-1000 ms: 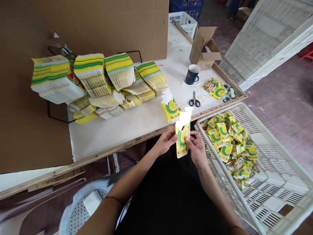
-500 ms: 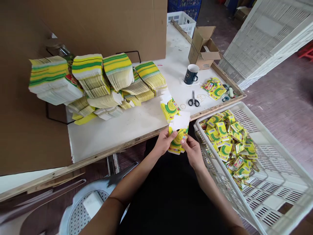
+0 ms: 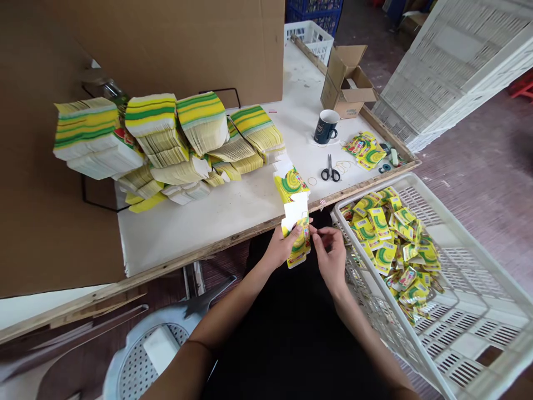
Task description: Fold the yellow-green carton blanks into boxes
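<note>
My left hand (image 3: pixel 280 244) is closed on a yellow-green carton (image 3: pixel 298 240) with white flaps, held over the table's front edge. Beside its right side is my right hand (image 3: pixel 330 253), thumb and fingertips drawn together; whatever may be between them is too small to make out. Another flat yellow-green carton (image 3: pixel 291 183) lies on the table just beyond. Stacks of flat cartons (image 3: pixel 202 125) stand bundled at the left of the table. Small filled-looking yellow packs (image 3: pixel 385 253) lie heaped in a white plastic crate (image 3: pixel 466 244) at the right.
On the white table (image 3: pixel 166 239) are black-handled scissors (image 3: pixel 330 173), rubber bands, a dark mug (image 3: pixel 325 128), an open cardboard box (image 3: pixel 348 86) and loose yellow cartons (image 3: pixel 364 151). Stacked white crates (image 3: pixel 441 66) stand at the right. A grey perforated stool (image 3: pixel 137 355) is below left.
My right hand has come off the carton's face to its right side. The carton has turned and narrowed in view, still in my left hand. A small patterned piece now shows at the table edge.
</note>
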{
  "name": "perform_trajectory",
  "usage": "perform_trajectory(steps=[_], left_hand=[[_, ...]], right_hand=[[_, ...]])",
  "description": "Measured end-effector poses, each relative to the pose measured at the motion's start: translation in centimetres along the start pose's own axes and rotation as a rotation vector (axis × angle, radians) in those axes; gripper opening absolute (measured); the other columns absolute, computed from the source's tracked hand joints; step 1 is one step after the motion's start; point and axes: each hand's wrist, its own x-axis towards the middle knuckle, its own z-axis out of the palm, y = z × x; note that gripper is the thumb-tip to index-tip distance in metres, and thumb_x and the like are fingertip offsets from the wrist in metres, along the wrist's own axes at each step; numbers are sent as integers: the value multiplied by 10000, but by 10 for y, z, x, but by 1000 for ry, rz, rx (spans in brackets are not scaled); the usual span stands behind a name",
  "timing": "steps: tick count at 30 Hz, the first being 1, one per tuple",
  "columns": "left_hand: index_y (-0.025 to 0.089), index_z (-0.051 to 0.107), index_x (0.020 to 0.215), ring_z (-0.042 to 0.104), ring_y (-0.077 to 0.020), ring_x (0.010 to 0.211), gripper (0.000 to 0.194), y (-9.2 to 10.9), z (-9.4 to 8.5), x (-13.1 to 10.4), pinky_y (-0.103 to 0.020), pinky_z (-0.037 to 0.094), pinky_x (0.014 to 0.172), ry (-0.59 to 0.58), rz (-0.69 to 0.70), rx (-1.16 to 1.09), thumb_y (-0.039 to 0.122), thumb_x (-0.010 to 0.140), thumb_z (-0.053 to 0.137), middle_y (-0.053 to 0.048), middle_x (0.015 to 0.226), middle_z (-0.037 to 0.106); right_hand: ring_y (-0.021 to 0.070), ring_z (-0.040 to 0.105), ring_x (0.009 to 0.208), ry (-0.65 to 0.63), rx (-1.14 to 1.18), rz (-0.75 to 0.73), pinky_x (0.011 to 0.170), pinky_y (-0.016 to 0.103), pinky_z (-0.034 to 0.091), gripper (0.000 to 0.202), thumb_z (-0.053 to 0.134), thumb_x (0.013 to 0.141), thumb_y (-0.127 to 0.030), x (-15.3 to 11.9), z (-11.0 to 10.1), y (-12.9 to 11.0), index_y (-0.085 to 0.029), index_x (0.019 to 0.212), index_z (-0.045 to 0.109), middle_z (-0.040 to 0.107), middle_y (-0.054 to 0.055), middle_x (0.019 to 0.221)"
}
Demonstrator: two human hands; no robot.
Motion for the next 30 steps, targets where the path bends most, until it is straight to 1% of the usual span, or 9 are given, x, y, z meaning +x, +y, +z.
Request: perform_trajectory(steps=[2,4,7,12,17,20,24,26,30], left_hand=[[131,744,1061,754,-246,865,571,-4,-1,0,-385,592,851,3,-72,6,631,786,752,-118,921,774],[120,738,968,727,-210,739,599,-8,-2,-2,-336,581,743,-18,-154,47,677,749,758,-90,808,744],[114,697,845,673,-173,665,652,-12,-1,-5,-280,531,651,0,-194,105,750,704,739,-61,727,700],[126,638,742,612,-150,547,723,-9,-1,-9,-274,493,569,-31,-234,164,846,678,661,-39,614,627],[122,644,703,549,-124,543,716,-4,0,-10,-250,422,544,-31,-196,310,835,651,689,-31,596,602],[114,675,793,558,-124,621,682,0,3,-9,-245,430,597,12,-120,316,756,595,791,-31,701,648],[117,668,821,550,-126,662,606,0,5,-7,-245,446,627,86,-50,326,592,532,908,-17,745,654],[120,675,839,545,-126,666,570,-2,6,-7,-245,450,627,133,-7,354,525,530,929,-13,753,660],[131,672,819,567,-135,680,470,-5,5,-7,-258,477,655,289,79,359,461,590,915,-22,762,672]], right_hand=[[230,620,935,77,-146,-197,808,389,506,234,627,948,-323,0,-4,-7,-213,1154,620,677,119,1185],[260,617,1096,-34,-217,-378,911,434,498,288,573,963,-219,1,-7,-14,-232,1248,613,662,122,1305],[262,632,1081,-242,-249,-488,912,440,513,347,492,963,-111,1,-6,-19,-248,1245,640,714,95,1234],[231,631,852,-311,-210,-438,758,383,525,237,505,969,-125,1,-4,-15,-226,1109,669,730,84,1029],[190,642,847,-353,-49,-355,682,298,502,231,511,938,-106,0,-3,-13,-238,1047,665,689,43,954],[161,596,760,-257,10,-285,646,281,486,194,556,943,-171,-6,-1,-12,-239,1107,635,649,34,954],[173,573,796,-64,16,-157,696,328,520,464,617,950,-354,-15,4,-4,-224,1378,493,602,127,1252],[201,612,860,-117,61,-90,762,361,547,477,555,984,-438,-18,6,1,-212,1399,499,624,146,1276],[233,654,854,-320,92,0,789,378,557,423,435,1019,-517,-22,8,11,-203,1177,670,725,103,1006]])
